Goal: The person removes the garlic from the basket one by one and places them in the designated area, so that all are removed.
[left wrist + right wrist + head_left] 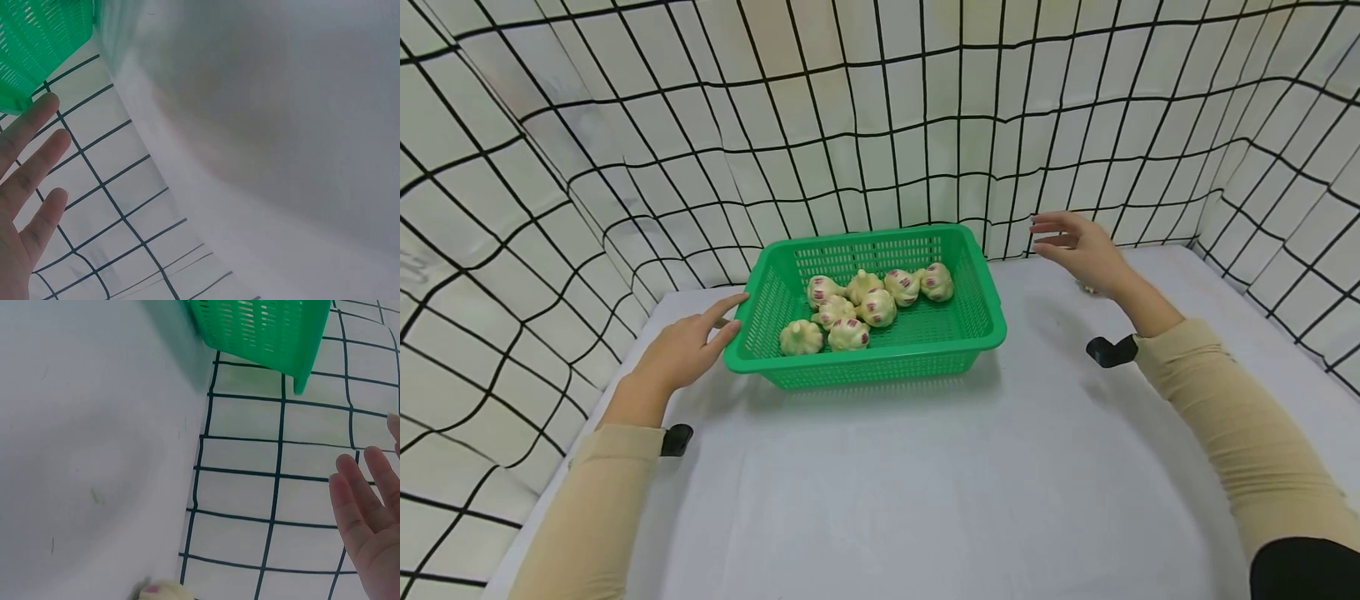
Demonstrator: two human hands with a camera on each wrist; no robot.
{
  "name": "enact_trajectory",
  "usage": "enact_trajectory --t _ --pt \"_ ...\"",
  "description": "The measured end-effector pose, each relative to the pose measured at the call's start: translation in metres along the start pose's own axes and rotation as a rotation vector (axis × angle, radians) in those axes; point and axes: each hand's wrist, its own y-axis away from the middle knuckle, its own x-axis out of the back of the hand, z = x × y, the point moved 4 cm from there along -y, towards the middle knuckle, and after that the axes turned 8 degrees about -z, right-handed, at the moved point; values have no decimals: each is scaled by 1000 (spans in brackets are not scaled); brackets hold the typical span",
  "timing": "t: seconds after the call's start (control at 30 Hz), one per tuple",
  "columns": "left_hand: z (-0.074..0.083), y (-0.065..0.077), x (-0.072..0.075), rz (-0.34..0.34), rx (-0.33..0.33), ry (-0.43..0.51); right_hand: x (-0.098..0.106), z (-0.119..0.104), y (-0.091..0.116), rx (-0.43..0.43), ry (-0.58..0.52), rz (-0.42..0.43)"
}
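A green plastic basket (880, 362) holds several garlic bulbs (877, 307), pale with purple patches, gathered mostly toward its left and middle. My left hand (681, 350) is at the basket's left end, fingertips right at the rim and fingers fairly straight. In the left wrist view, fingers (39, 153) spread beside the basket's corner. My right hand (1086, 254) hovers above the table to the right of the basket, fingers loosely extended with nothing in them. Below its wrist another garlic bulb (1087, 288) lies on the table, mostly hidden; the right wrist view shows part of this bulb (165, 592).
A white cloth covers the table (880, 492). Black netting (880, 133) over white panels closes in the back and both sides, close behind the basket. Dark wrist camera mounts (1111, 352) stick out from both tan sleeves.
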Motion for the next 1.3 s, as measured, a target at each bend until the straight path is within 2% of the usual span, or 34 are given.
enact_trajectory --t 0.1,0.33,0.83,1.13,1.3 --pt "0 -1 0 -2 2 1 -7 -2 -6 16 10 -15" --pt "-1 -1 0 0 -3 0 -23 -9 -23 83 139 -91" --pt "1 -2 2 2 -12 -7 -53 -29 -47 217 216 -141" --pt "0 -2 2 -3 -9 -5 -76 -35 -62 227 311 -222" --pt "-1 -2 1 -6 -5 -1 -85 -41 -69 271 369 -288"
